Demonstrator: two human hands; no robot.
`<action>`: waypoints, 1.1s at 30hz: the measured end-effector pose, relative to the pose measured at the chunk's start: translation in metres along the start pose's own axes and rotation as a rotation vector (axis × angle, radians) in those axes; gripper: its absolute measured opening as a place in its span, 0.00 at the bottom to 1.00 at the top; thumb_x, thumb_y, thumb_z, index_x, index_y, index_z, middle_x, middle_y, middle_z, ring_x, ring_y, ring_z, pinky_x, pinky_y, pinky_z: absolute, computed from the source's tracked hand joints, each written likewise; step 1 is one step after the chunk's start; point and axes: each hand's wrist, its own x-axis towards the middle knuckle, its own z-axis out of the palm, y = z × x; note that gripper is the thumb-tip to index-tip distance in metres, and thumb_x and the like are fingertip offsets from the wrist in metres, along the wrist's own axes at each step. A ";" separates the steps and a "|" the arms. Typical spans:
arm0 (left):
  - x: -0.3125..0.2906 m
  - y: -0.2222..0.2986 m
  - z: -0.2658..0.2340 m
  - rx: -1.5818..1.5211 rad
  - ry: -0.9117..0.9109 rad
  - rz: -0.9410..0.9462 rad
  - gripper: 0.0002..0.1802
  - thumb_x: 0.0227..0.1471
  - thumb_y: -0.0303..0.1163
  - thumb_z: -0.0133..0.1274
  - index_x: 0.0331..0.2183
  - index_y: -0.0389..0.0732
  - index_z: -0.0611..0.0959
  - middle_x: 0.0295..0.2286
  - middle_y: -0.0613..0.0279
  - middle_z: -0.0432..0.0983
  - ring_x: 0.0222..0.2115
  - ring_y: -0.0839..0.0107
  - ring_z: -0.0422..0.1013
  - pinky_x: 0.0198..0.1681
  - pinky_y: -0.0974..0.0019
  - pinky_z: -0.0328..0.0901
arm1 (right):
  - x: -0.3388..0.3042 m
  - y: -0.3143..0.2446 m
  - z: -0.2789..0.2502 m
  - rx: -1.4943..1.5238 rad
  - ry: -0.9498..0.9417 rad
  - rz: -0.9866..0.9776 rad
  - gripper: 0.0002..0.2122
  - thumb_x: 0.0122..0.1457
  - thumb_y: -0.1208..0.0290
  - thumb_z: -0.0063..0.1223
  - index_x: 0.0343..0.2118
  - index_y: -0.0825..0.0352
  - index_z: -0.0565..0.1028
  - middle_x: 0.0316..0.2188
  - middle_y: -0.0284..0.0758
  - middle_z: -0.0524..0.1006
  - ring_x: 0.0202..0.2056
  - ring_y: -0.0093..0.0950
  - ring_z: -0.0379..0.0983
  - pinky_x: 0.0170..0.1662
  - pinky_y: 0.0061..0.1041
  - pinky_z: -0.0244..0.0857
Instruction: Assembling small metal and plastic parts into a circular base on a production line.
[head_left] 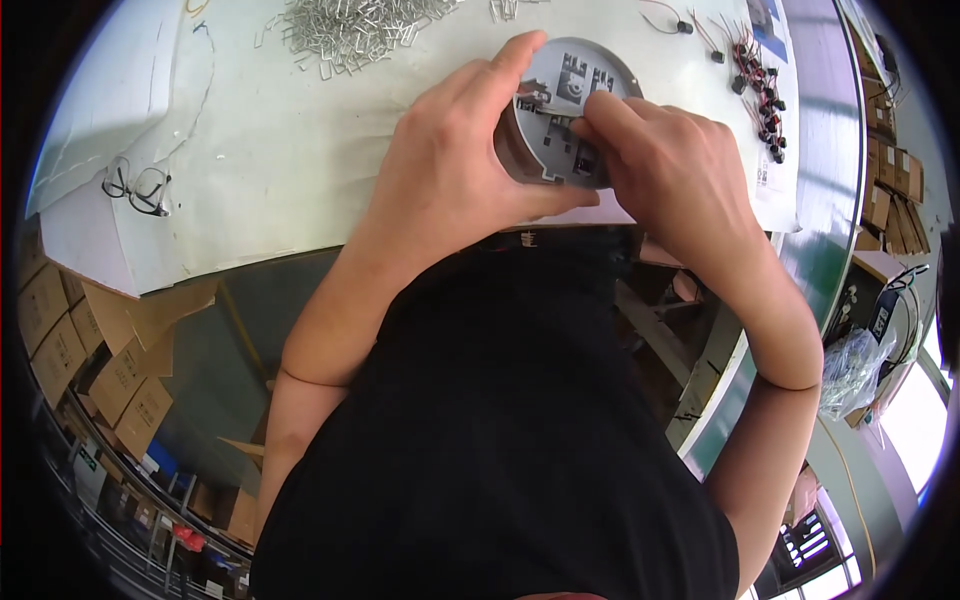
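Observation:
A round grey plastic housing point(571, 88) with moulded slots and posts inside is held up over the near edge of the worktable. My left hand point(450, 150) grips it from the left, thumb along the near rim and fingers at the far left rim. Over its right part, my right hand point(665, 155) pinches with thumb and forefinger at the inside of the housing. A thin piece, perhaps metal, shows beside those fingertips, too small and covered to name.
A heap of bent metal wire clips point(355, 30) lies at the far side of the white worktable point(270, 160). Several small black parts with red and black wires point(765, 100) lie at the far right. Eyeglasses point(140, 187) rest on the left. Cardboard boxes point(125, 390) stand below left.

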 end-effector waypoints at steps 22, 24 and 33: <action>0.007 0.000 -0.004 0.016 -0.037 0.044 0.60 0.37 0.49 0.81 0.62 0.26 0.72 0.50 0.37 0.79 0.50 0.45 0.78 0.54 0.51 0.73 | 0.019 -0.010 -0.031 -0.301 -0.074 -0.212 0.08 0.55 0.79 0.57 0.37 0.61 0.75 0.24 0.35 0.79 0.27 0.39 0.80 0.28 0.39 0.71; 0.002 -0.004 0.003 -0.017 0.071 0.084 0.58 0.29 0.42 0.83 0.61 0.34 0.75 0.42 0.47 0.82 0.43 0.48 0.80 0.50 0.51 0.74 | 0.017 -0.010 -0.030 -0.266 -0.047 -0.207 0.08 0.55 0.79 0.58 0.37 0.61 0.74 0.24 0.36 0.79 0.27 0.39 0.80 0.28 0.38 0.71; 0.000 -0.006 0.003 -0.006 0.076 0.086 0.59 0.29 0.45 0.84 0.61 0.34 0.75 0.42 0.46 0.82 0.44 0.47 0.79 0.51 0.51 0.73 | 0.016 -0.017 -0.021 -0.409 -0.065 -0.147 0.09 0.54 0.79 0.58 0.37 0.61 0.74 0.23 0.34 0.77 0.26 0.37 0.80 0.27 0.38 0.71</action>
